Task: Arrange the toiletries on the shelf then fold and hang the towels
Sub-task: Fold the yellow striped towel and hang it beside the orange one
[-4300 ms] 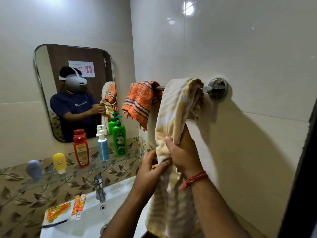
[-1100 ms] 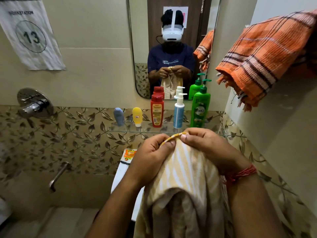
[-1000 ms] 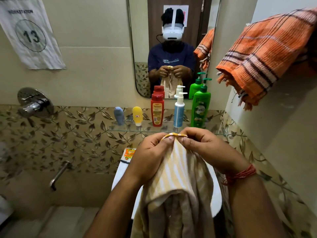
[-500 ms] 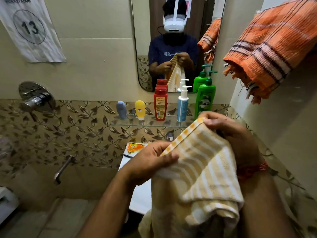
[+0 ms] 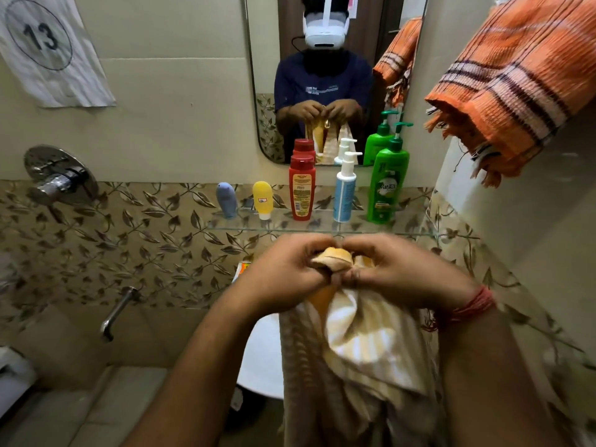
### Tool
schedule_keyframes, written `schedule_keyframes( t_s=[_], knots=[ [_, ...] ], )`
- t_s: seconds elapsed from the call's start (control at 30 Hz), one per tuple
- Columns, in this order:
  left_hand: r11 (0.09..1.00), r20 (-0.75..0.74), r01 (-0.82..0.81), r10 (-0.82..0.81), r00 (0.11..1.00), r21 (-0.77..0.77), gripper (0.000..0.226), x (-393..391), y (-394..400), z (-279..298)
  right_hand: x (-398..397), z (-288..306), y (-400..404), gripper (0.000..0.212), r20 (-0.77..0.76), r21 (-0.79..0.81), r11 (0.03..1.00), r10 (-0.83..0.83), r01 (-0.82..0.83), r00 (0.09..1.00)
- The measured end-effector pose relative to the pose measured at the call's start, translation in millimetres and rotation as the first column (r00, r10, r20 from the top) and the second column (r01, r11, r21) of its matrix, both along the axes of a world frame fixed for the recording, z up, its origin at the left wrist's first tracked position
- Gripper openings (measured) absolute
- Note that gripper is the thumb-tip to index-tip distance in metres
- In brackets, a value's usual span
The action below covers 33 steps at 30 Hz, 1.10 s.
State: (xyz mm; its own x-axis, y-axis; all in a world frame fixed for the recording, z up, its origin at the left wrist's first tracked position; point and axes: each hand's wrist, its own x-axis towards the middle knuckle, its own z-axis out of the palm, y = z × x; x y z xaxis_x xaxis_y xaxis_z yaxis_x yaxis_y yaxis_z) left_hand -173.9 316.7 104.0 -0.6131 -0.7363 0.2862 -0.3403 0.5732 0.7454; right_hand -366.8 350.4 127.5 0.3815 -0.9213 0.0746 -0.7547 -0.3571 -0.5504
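While the bottles stand sorted, the yellow towel is only partly folded and not yet hung.

Taking the glass shelf (image 5: 322, 228) as the landmark and reading along it from the left, a blue tube (image 5: 226, 200), a yellow tube (image 5: 263, 199), a red bottle (image 5: 302, 188), a white pump bottle (image 5: 344, 192) and a green pump bottle (image 5: 385, 185) stand upright in a row, so the arranging looks finished. Just below the shelf's front edge, the left hand (image 5: 285, 275) and the right hand (image 5: 398, 271) meet, each grip pinching the bunched top edge of the striped yellow towel (image 5: 361, 346), which hangs down between the forearms. Above and right of the shelf, an orange plaid towel (image 5: 512, 82) is draped, bunched rather than folded; both towels likely remain.
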Motion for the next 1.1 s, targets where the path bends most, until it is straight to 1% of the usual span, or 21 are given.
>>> schedule_keyframes(
  t_s=[0.03,0.07,0.13,0.17,0.23,0.27,0.3,0.33,0.4,0.47,0.53,0.57,0.6,0.67,0.7,0.77,0.87,0.9,0.97,1.03,1.1],
  knots=[
    [1.0,-0.007,-0.016,0.016,1.0,0.008,0.018,3,-2,-2,-3,1,1,0.016,0.017,-0.022,0.999,-0.023,0.023,1.0],
    [0.999,0.007,-0.025,0.025,1.0,0.043,0.015,8,-5,-5,-9,3,2,0.007,0.05,-0.048,0.998,-0.043,0.046,0.998],
    [0.994,0.105,-0.027,0.016,0.994,0.104,0.019,20,-11,-21,-24,10,8,0.015,0.159,-0.11,0.987,-0.101,0.119,0.982],
    [0.99,0.143,-0.038,0.019,0.99,0.133,0.021,26,-14,-33,-31,16,12,0.019,0.234,-0.151,0.967,-0.164,0.203,0.958],
    [0.972,0.159,-0.1,0.066,0.985,0.214,0.02,39,-18,-52,-48,24,13,0.024,0.333,-0.255,0.859,-0.353,0.444,0.874],
    [0.957,0.151,-0.147,0.111,0.982,0.249,0.017,43,-21,-58,-54,27,13,0.026,0.324,-0.31,0.777,-0.455,0.548,0.829],
    [0.948,0.126,-0.183,0.154,0.98,0.262,0.013,45,-23,-60,-55,31,12,0.027,0.273,-0.362,0.724,-0.519,0.587,0.81],
    [0.946,0.089,-0.198,0.18,0.98,0.259,0.01,45,-24,-59,-52,33,12,0.025,0.21,-0.396,0.729,-0.52,0.559,0.828],
    [0.96,0.045,-0.184,0.178,0.983,0.209,0.014,32,-25,-46,-32,34,9,0.03,0.081,-0.325,0.86,-0.39,0.394,0.917],
    [0.983,0.028,-0.12,0.117,0.993,0.14,0.018,12,-25,-29,-2,25,3,0.057,-0.089,-0.165,0.957,-0.255,0.238,0.963],
    [0.986,-0.026,-0.074,0.079,0.997,0.147,0.025,-2,-26,-18,20,9,-10,0.07,-0.211,-0.139,0.979,-0.176,0.149,0.961],
    [0.985,-0.042,-0.081,0.088,0.995,0.149,0.026,-5,-28,-15,26,1,-17,0.067,-0.221,-0.156,0.979,-0.162,0.129,0.962],
    [0.984,-0.058,-0.09,0.099,0.993,0.151,0.023,-6,-29,-13,27,-4,-23,0.057,-0.204,-0.163,0.978,-0.165,0.132,0.965],
    [0.979,-0.127,-0.106,0.129,0.983,0.176,0.011,-1,-32,-17,22,-6,-30,0.024,-0.186,-0.152,0.974,-0.197,0.169,0.963],
    [0.973,-0.151,-0.112,0.144,0.978,0.202,0.007,4,-34,-20,18,-4,-31,0.013,-0.179,-0.154,0.97,-0.215,0.189,0.96],
    [0.966,-0.074,-0.1,0.12,0.99,0.237,0.006,16,-36,-31,3,3,-30,0.006,-0.11,-0.163,0.955,-0.266,0.246,0.958],
    [0.937,0.14,-0.126,0.084,0.987,0.325,0.018,39,-36,-56,-27,22,-23,0.006,0.041,-0.214,0.889,-0.406,0.405,0.913],
    [0.92,0.157,-0.165,0.115,0.981,0.355,0.021,47,-37,-62,-36,28,-21,0.005,0.045,-0.231,0.864,-0.451,0.449,0.891],
    [0.902,0.143,-0.205,0.162,0.976,0.379,0.021,58,-37,-67,-46,35,-21,0.005,-0.041,-0.268,0.843,-0.493,0.466,0.869],
    [0.919,0.09,-0.187,0.166,0.982,0.346,0.015,53,-35,-58,-39,36,-22,0.018,-0.138,-0.217,0.898,-0.416,0.382,0.899],
    [0.959,0.025,-0.139,0.137,0.99,0.245,0.016,36,-35,-38,-12,33,-23,0.04,-0.157,-0.102,0.965,-0.255,0.241,0.954]
  ],
)
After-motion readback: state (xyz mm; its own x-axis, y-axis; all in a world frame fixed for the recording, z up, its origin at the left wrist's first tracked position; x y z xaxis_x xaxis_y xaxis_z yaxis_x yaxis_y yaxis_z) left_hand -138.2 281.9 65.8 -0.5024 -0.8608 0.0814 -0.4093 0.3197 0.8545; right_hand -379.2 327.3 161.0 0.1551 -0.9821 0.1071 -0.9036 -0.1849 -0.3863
